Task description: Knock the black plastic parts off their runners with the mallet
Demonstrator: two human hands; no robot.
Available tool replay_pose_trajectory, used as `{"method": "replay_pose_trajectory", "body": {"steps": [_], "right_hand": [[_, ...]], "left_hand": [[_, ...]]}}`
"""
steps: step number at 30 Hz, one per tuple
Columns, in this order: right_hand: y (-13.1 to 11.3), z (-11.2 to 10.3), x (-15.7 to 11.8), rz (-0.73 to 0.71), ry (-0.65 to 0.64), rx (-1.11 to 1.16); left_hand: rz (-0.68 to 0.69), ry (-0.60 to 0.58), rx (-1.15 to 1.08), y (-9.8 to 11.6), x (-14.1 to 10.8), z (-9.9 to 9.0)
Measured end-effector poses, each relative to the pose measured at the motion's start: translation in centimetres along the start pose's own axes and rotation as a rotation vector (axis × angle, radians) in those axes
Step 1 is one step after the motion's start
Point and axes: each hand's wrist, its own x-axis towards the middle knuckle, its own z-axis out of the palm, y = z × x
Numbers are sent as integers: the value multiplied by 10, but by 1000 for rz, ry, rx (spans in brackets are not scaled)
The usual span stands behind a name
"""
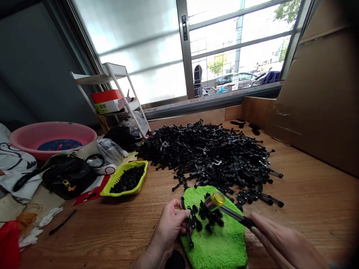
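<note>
My left hand [174, 220] pinches a black jointed plastic piece [190, 224] at the left side of a bright green fuzzy cloth [218, 248]. In my right hand [283, 239] is the black handle of a small mallet [215, 200] with a yellow, see-through face. The mallet's head is over several small black knobbed parts [210, 220] on the cloth, just right of my left hand; I cannot tell whether it touches them. Behind the cloth spreads a large heap of black jointed pieces [207, 153].
A yellow basket [123, 192] of small black parts stands left of the cloth. Farther left are a black bag [68, 175], a pink basin [53, 129] and a white shelf rack [112, 71]. A big cardboard sheet [316, 101] bounds the right side, and a window is behind.
</note>
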Motion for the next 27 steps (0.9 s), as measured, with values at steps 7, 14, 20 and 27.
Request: {"method": "replay_pose_trajectory", "body": {"steps": [7,14,20,27], "right_hand": [[0,9,3,-81,-287,-181],[-3,12,1,-122,-213,-212],[-3,8,2,-63,-185,-111],[-3,-3,2,-38,-32,-79]], "left_hand": [[53,43,-6,-1,2,1],[97,22,-85,-10,8,0],[138,31,-109,-18,13,0],[93,-35,-146,-12,6,-3]]}}
